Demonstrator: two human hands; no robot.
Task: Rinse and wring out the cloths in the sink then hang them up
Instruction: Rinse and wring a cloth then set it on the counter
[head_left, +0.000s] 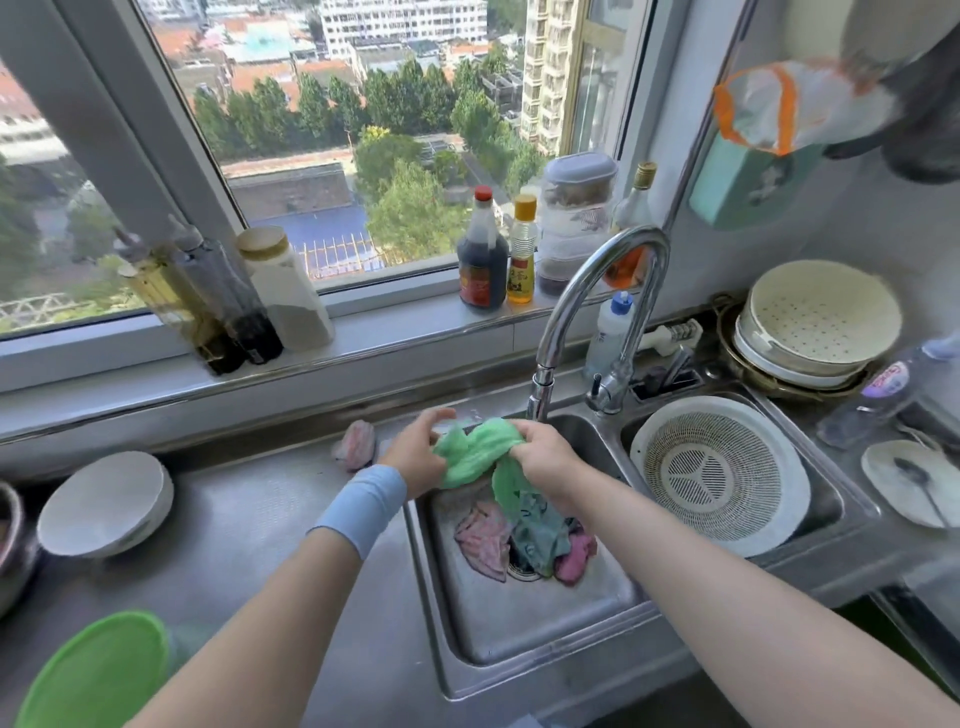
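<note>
Rinse step: I held green cloth (475, 449) in left grip (415, 460) and right grip (545, 460), just beside faucet (597, 291). Next probably needed wringing twist; other cloths (519, 540) lay below faucet.

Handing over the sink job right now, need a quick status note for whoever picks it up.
Hands: left hand and right hand both grip the green cloth, bunched between them under the faucet spout, over the left sink basin.
A pile of cloths, pinks and teal, lies on the basin floor.
One pink cloth sits bunched on the counter by the sink's left rim.
Done: cannot tell whether any is wrung; water flow unclear.
Left: finish the green cloth, rinse and wring the pile, hang all.
</note>
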